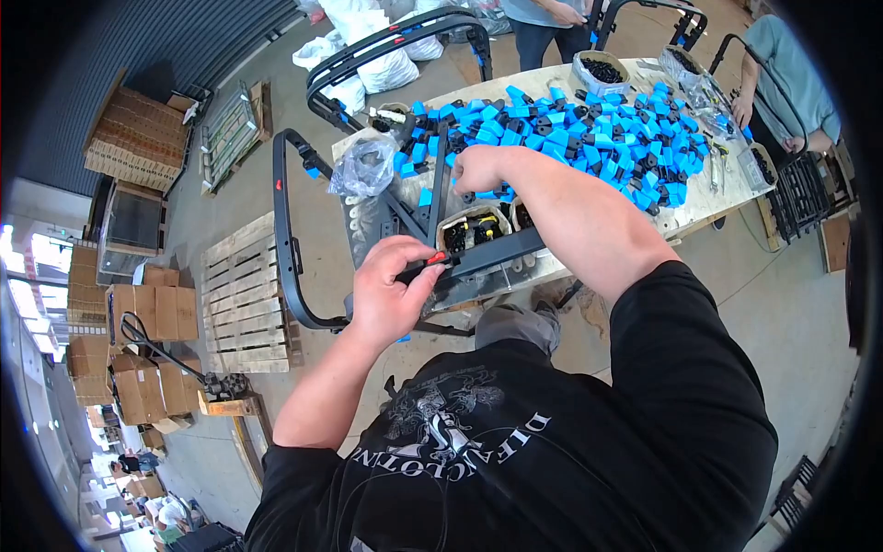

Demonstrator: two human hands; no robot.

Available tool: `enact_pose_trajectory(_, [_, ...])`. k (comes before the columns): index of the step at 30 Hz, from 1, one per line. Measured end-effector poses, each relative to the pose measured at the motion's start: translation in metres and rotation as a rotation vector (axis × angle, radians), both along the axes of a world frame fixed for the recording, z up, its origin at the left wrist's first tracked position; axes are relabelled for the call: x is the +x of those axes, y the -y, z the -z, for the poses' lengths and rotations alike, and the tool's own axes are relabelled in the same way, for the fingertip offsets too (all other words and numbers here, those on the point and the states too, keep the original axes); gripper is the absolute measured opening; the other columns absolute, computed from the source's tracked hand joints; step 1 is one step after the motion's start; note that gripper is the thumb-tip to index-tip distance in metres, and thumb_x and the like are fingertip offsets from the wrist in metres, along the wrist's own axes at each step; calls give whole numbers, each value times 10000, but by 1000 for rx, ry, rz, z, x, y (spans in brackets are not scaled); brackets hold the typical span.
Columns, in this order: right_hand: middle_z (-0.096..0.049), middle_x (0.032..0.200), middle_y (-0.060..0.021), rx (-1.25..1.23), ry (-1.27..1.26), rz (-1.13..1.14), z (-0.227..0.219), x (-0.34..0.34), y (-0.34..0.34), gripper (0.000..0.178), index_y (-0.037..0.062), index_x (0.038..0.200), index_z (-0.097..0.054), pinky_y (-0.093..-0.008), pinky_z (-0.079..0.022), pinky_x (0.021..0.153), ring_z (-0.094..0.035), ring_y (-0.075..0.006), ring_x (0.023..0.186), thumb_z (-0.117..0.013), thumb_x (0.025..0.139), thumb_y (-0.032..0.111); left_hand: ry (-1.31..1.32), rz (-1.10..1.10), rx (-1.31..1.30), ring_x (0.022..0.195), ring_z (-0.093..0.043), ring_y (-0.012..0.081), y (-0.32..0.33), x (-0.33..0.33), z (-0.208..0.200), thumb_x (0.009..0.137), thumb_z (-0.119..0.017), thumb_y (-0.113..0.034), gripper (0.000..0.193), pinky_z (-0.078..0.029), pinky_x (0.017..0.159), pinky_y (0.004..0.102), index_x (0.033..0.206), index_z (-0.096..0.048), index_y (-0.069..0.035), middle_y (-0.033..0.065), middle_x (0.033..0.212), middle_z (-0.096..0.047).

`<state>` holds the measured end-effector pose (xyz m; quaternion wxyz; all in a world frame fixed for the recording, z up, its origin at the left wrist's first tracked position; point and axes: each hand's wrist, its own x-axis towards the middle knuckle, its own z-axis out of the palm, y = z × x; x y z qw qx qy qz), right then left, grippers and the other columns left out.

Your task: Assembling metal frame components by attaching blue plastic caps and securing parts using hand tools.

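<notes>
My left hand (pixel 395 287) is closed around the near end of a black frame tube (pixel 501 250), with a small red piece (pixel 436 258) showing by the thumb and forefinger. My right hand (pixel 480 171) reaches across to the near left edge of a heap of blue-and-black plastic parts (pixel 570 138). Its fingers are curled, and whatever they hold is hidden. Beside it another black bar (pixel 440 179) stretches away over the table. Between my hands sits a small bin (pixel 473 232) of black and yellow pieces. A second bin (pixel 522 217) is partly covered by my right forearm.
A clear plastic bag (pixel 365 167) lies at the table's left corner. Curved black frames (pixel 292 230) stand left of and behind the table. Two people are at the far side, near tubs of black parts (pixel 602 72). Left are a wooden pallet (pixel 244 299), cartons (pixel 152 313) and a pallet jack (pixel 221 386).
</notes>
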<state>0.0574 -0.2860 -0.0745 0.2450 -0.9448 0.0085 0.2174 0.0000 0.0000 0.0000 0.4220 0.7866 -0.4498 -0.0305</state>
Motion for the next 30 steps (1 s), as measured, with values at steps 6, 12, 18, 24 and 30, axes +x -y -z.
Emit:
enact_pose_trajectory(6, [-718, 1131, -164, 35, -46, 87, 8, 0, -5, 444, 60, 1142, -710, -422, -528, 892, -679, -311, 1043, -733, 826, 371, -65, 31, 103, 917, -677, 273, 2, -3, -1, 800, -796, -98, 191, -528, 851, 356, 969, -729, -41, 118, 950, -712])
enact_pose_trajectory(12, [-721, 1125, -159, 21, -48, 114, 19, 7, 2, 434, 69, 1149, -720, -425, -531, 880, -680, -312, 1036, -731, 826, 360, -107, -23, 89, 907, -682, 254, 6, -4, 6, 800, -804, -107, 190, -534, 833, 343, 960, -732, -34, 117, 956, -715])
enact_pose_trajectory(18, [-728, 898, -146, 66, 39, 116, 28, 6, 7, 379, -9, 944, -759, -403, -543, 660, -675, -265, 726, -713, 849, 355, -120, -27, 109, 923, -680, 236, 8, -4, 3, 803, -805, -101, 190, -536, 837, 340, 962, -734, -25, 116, 953, -712])
enact_pose_trajectory(24, [-727, 1088, -159, 57, -73, 107, 18, 6, 4, 438, 67, 1156, -720, -426, -535, 854, -687, -302, 1006, -732, 842, 373, -93, 164, 2, 882, -679, 212, 3, 5, 4, 825, -795, -101, 165, -535, 829, 330, 963, -740, -29, 101, 965, -728])
enact_pose_trajectory(30, [-724, 1111, -152, 74, -100, 104, 6, 3, 0, 446, 63, 1171, -714, -417, -527, 881, -680, -299, 1032, -725, 852, 374, -842, 82, 188, 820, -634, 83, 10, 31, -3, 864, -792, -103, 144, -509, 737, 262, 875, -691, -2, 77, 888, -735])
